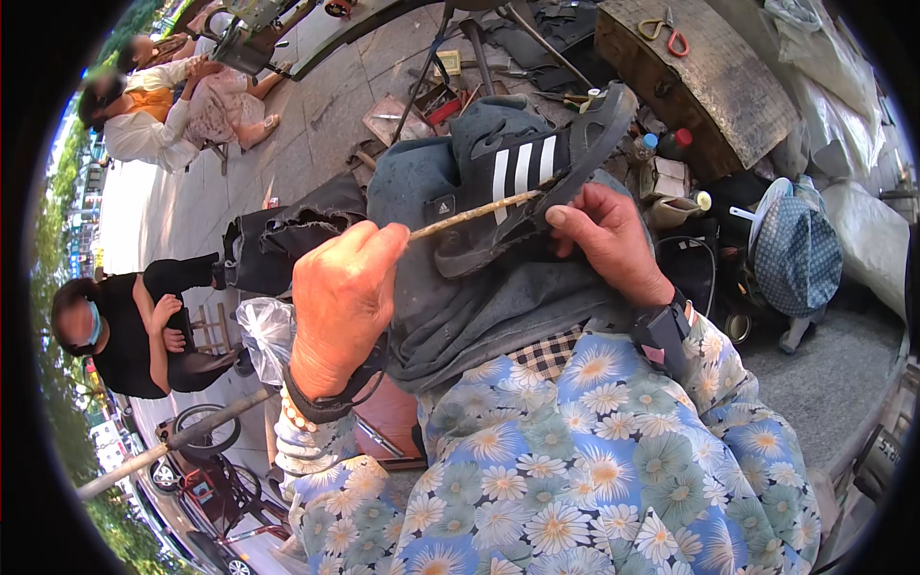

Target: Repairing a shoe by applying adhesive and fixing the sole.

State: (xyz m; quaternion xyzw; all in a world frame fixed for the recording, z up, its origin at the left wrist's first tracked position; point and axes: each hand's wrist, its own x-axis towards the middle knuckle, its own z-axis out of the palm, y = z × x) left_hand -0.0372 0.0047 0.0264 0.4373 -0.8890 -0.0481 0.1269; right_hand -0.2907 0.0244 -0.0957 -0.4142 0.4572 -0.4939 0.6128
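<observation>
A dark sandal [522,182] with white stripes lies sole-side toward me on a grey cloth [450,307] over my lap. My right hand [606,240] grips the sandal's lower edge and holds it steady. My left hand [343,297] pinches one end of a thin pale stick [474,215], whose far tip rests against the sandal near its stripes. Both forearms wear blue flowered sleeves [594,460] and dark wrist straps.
A worn wooden block [709,77] with orange-handled scissors [664,29] stands at the upper right. Tools and small boxes [431,101] litter the pavement ahead. A blue patterned cloth [795,254] lies right. One person [125,331] sits at left, others [163,105] farther back.
</observation>
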